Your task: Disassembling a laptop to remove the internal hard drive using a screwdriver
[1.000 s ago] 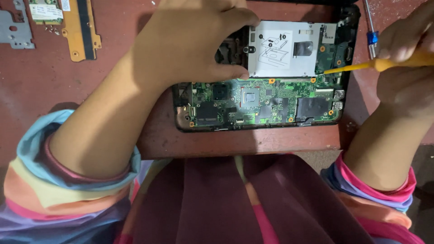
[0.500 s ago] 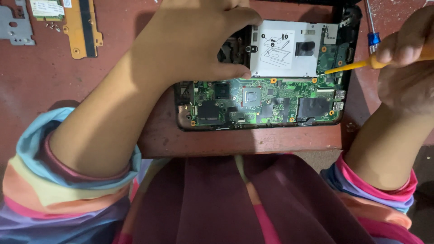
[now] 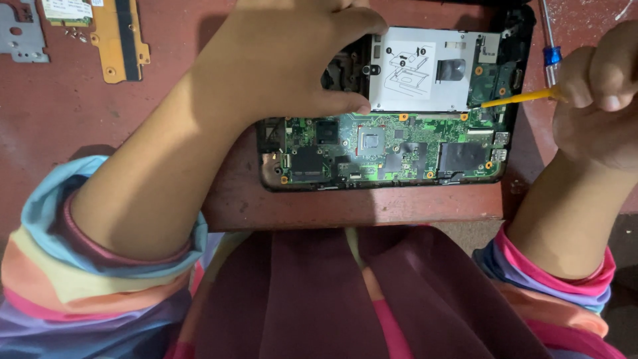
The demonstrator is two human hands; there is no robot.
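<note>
At the bottom of the frame lie striped sleeves and a maroon lap; above them, at centre, the opened laptop base (image 3: 392, 149) rests on the reddish table (image 3: 100, 119), green circuit board bared. The left hand (image 3: 279, 60) clamps the silver drive caddy (image 3: 425, 70). At right, the right hand (image 3: 598, 93) grips a yellow pry tool (image 3: 518, 98), its tip touching the board's upper right edge. A blue-collared screwdriver (image 3: 549, 46) lies behind; a yellow bracket (image 3: 119, 36) lies upper left
</note>
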